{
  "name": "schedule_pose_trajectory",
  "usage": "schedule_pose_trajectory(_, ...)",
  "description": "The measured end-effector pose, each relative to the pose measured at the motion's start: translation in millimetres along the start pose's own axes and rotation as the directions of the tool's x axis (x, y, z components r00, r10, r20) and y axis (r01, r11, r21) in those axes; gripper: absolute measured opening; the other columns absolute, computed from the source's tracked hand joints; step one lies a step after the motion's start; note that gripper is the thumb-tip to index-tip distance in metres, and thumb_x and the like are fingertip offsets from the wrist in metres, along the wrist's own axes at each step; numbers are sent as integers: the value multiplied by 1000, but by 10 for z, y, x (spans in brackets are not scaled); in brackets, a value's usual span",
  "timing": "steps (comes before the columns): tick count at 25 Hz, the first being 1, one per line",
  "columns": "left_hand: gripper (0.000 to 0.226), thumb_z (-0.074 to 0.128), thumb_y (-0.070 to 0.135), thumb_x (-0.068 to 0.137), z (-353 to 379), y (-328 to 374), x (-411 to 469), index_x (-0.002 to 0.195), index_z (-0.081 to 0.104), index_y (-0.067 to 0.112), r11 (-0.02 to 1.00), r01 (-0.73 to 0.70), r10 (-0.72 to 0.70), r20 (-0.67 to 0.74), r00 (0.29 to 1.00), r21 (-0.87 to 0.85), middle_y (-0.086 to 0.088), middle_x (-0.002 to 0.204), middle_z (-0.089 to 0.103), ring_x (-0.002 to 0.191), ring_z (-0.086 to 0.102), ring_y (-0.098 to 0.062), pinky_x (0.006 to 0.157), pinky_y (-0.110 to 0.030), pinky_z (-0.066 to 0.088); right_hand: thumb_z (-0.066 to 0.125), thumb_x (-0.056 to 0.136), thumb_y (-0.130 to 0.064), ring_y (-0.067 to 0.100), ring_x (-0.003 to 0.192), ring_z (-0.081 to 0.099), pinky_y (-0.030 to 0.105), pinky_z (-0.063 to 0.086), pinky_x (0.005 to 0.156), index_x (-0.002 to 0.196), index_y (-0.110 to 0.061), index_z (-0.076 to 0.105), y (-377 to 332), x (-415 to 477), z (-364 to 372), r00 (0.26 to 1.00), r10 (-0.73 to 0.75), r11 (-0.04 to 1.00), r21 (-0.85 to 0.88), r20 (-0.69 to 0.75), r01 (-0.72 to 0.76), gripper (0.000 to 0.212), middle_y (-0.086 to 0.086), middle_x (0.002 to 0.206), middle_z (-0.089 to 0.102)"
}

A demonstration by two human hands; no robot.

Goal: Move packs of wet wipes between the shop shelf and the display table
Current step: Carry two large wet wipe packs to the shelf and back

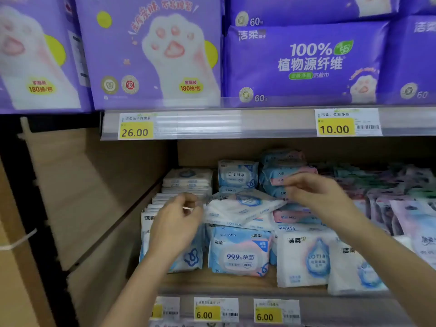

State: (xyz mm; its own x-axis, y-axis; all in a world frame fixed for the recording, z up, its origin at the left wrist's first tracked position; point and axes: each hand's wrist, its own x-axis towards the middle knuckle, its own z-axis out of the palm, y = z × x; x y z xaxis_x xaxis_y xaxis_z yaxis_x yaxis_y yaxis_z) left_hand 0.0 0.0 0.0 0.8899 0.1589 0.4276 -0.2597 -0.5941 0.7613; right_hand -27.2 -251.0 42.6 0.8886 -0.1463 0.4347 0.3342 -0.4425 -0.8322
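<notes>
1. Pack of wet wipes (243,208), white with a blue drop print, tilted, lying across the top of other packs mid-way along the lower shelf (212,283), between the two hands.
2. Left hand (177,220): fingers curled, thumb and fingertips pinching the pack's left edge; some blur.
3. Right hand (316,194): fingers bent, tips at the pack's far right corner and overlapping the pink-blue stack (283,172) behind. Gripping or only touching: cannot tell, motion blur.
4. Just below and in front: "999" pack (239,252), blue and pink, upright at the shelf front. Touching it on the right, white drop-print pack (304,260), also upright.
5. Behind the held pack: "EDI" pack (237,175) upright; left of it, flat white stack (187,179) with a row of thin white packs on edge running forward.
6. Left forearm crossing in front of the blue-white packs at front left, hiding most of them.
7. Far right: rows of pastel packs (389,190), dim and blurred, print unreadable.
8. Above: rail with 26.00 tag (135,128) and 10.00 tag (335,125); over it paw-print packs (153,53) and purple "100%" pack (304,62).
9. Front rail below: two 6.00 tags (205,311).
10. Left: tan side panel (94,185) closing off the shelf end.
</notes>
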Motion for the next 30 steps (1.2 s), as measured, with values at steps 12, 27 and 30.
schedule_pose_trajectory(12, 53, 72, 36, 81, 379, -24, 320, 120, 53, 6, 984, 135, -155, 190, 970, 116, -10, 117, 61, 108, 57, -25, 80, -27, 42, 75, 76, -39, 30, 87, 66, 38, 53, 75, 92, 0, 69, 629, 667, 479, 948, 318, 912, -284, 34, -295, 43, 16, 92, 71)
schedule_pose_trajectory(27, 22, 60, 3, 88, -57, 57, -324, 110, 63, 3, 538, 491, -185, 472, 862, -685, -15, 103, 73, 93, 70, -26, 73, -33, 61, 80, 69, -9, 25, 80, 71, 35, 58, 74, 94, -2, 71, -24, 0, -79, 836, 370, 881, 134, 405, -454, 26, 14, 93, 75)
schedule_pose_trajectory(30, 24, 59, 8, 89, -209, 10, -663, 112, 64, 6, 554, 413, -171, 386, 906, -723, -11, 104, 74, 96, 69, -24, 73, -34, 61, 82, 67, -14, 28, 87, 73, 40, 58, 79, 99, -5, 73, -98, -354, -106, 851, 235, 923, 167, 469, -347, 35, 12, 95, 75)
